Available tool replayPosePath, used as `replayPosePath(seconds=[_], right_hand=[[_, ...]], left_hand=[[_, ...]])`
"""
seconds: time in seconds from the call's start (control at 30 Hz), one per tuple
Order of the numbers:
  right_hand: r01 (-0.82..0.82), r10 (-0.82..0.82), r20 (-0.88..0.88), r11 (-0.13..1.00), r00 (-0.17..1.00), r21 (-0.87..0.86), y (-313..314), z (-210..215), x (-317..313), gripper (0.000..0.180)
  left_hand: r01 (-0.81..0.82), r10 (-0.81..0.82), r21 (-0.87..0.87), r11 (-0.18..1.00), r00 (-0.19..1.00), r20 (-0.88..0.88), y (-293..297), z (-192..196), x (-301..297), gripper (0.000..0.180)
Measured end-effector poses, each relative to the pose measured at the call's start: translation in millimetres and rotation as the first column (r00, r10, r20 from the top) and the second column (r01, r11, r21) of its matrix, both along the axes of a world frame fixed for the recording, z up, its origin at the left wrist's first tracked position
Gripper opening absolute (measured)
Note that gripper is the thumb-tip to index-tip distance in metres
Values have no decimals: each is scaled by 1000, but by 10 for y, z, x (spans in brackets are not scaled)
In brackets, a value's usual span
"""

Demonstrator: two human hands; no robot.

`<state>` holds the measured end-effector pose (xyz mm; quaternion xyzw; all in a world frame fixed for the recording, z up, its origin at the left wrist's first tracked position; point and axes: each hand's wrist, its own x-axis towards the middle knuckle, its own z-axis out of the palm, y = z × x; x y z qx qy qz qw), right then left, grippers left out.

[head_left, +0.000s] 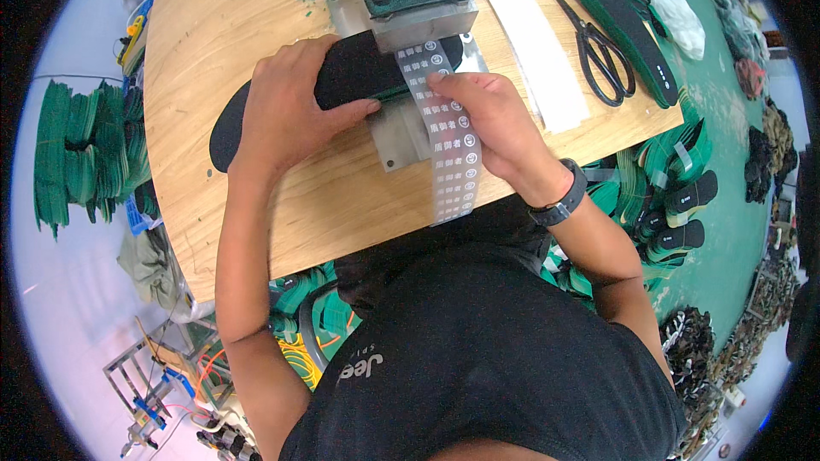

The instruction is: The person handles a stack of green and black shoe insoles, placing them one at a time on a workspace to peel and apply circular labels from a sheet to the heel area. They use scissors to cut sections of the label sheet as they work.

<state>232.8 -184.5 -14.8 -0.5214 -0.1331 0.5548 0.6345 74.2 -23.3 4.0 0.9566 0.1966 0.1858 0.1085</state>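
A black shoe insole (pixel 354 72) lies across the wooden table, its right end under the press head (pixel 423 21). My left hand (pixel 286 107) grips the insole around its middle, fingers over the far side and thumb along the near edge. In my right hand (pixel 495 119), a translucent strip of white printed labels (pixel 451 149) is pinched between thumb and fingers. The strip's far end lies over the insole at the front of the press head, and its near end hangs toward the table edge. A metal base plate (pixel 393 141) shows beneath the insole.
Black-handled scissors (pixel 606 68) lie at the right, beside long white paper strips (pixel 534 51). Stacked green and black insoles (pixel 619 21) rest along the table's right edge. More insole bundles (pixel 85 149) sit at the left, and others (pixel 675 205) below the table at right.
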Motion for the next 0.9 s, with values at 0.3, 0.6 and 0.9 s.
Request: replayPosePath(seconds=[0.3,0.6,0.9], right_hand=[[-24,25,-41,999,999,35,14,-55,44,21],[48,-46,-31,998,998,39,21,-46,-13,22],[69,-70,1,996,998,59,19,-67,-26,22]], left_hand=[[-20,18,-31,999,998,-54,13,-2,-22,68],[-44,41,-33,999,997,-64,-6,-21,-46,71],[3,8,-165,986,998,67,-7,-7,-41,61]])
